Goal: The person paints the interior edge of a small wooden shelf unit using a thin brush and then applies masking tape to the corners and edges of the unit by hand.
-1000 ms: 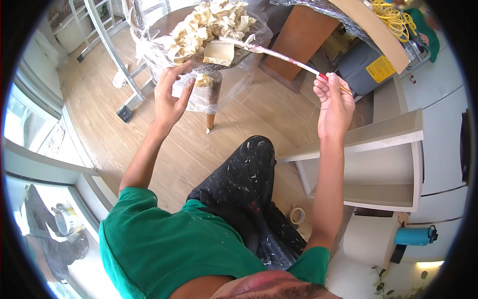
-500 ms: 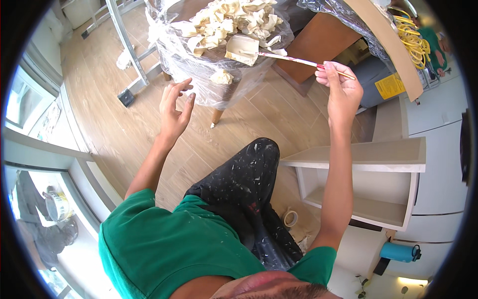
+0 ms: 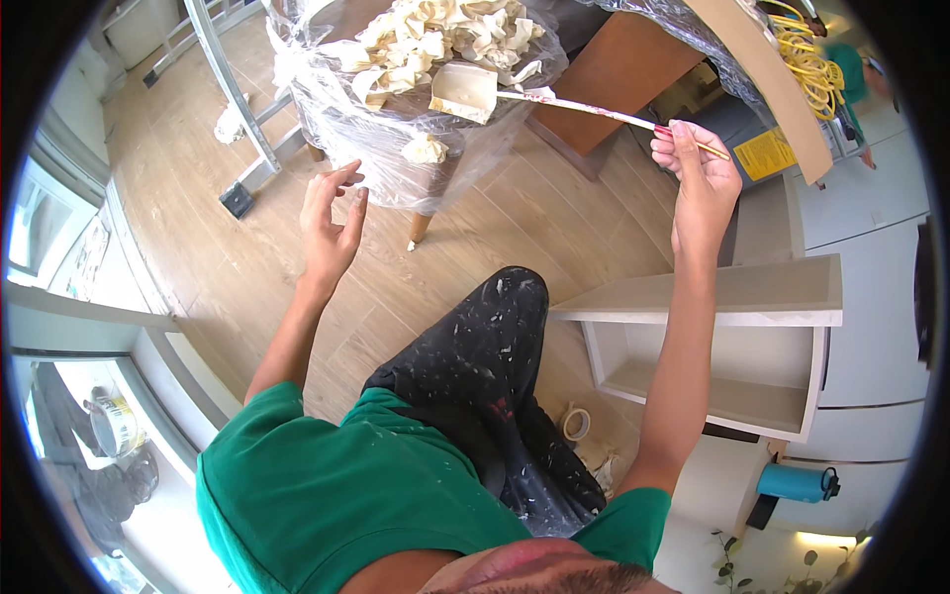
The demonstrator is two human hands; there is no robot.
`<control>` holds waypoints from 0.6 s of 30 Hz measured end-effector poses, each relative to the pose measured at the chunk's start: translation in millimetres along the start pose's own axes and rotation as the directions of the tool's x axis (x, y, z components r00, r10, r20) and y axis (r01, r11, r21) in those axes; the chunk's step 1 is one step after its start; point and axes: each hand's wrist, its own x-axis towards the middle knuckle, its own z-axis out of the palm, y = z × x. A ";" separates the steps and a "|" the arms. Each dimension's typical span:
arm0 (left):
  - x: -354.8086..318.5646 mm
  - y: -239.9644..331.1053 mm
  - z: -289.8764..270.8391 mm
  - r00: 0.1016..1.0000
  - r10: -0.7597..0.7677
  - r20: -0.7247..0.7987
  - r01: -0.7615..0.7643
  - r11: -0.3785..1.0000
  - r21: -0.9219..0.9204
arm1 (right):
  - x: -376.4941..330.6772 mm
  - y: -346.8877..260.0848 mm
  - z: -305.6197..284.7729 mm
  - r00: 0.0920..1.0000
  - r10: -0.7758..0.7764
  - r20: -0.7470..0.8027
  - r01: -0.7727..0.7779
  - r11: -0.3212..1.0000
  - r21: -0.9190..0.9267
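Observation:
Between the fingertips of my right hand [image 3: 705, 178] is a long, thin paintbrush [image 3: 594, 111], pale with red smears and a brownish end. It points left, its far tip at the right rim of a small cream paper box [image 3: 465, 91]. That box rests at the edge of a plastic-covered seat or table [image 3: 381, 163], beside a heap of crumpled cream paper [image 3: 445, 40]. My left hand [image 3: 332, 223] hangs in the air before the plastic, holding nothing, thumb and fingers apart.
A metal ladder [image 3: 233, 89] stands at the far left. A brown board [image 3: 618, 84] leans behind my right hand. A white open shelf unit [image 3: 712, 366] lies at the right, near a tape roll [image 3: 575, 423] on the floor. Yellow cord [image 3: 811, 74] is coiled at the far right.
My right hand has moved right with the paintbrush, drawing its tip from inside the paper box to the rim. The left hand stays open. The whole view has shifted slightly.

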 end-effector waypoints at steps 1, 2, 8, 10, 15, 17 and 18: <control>-0.3 0.5 0.2 1.000 -0.003 0.005 0.003 1.000 0.003 | -0.3 0.5 -2.6 1.000 -0.002 -0.007 0.002 1.000 -0.004; -0.9 0.3 0.9 1.000 -0.001 0.004 0.001 1.000 0.003 | -1.0 0.6 -4.7 1.000 -0.004 -0.013 0.004 1.000 -0.008; -2.5 -0.1 -1.4 1.000 0.002 0.000 -0.002 1.000 0.018 | -5.4 -0.7 -5.2 1.000 -0.013 -0.007 0.013 0.999 0.033; -1.8 -0.5 0.3 1.000 0.007 0.006 -0.007 1.000 0.013 | -7.0 -1.2 -6.9 1.000 -0.003 -0.018 0.003 1.000 0.012; -5.2 -4.2 8.3 1.000 0.014 -0.003 -0.014 1.000 -0.028 | -35.1 -14.7 -32.4 0.991 -0.043 -0.129 0.055 0.995 0.089; -8.9 0.8 14.3 1.000 0.000 0.020 0.001 0.999 -0.046 | -66.1 -21.1 -49.7 0.981 0.009 -0.195 0.051 0.953 0.300; -13.1 5.5 15.8 0.999 -0.019 0.033 0.020 0.998 -0.051 | -84.8 -24.4 -59.2 0.971 0.029 -0.236 0.067 0.919 0.389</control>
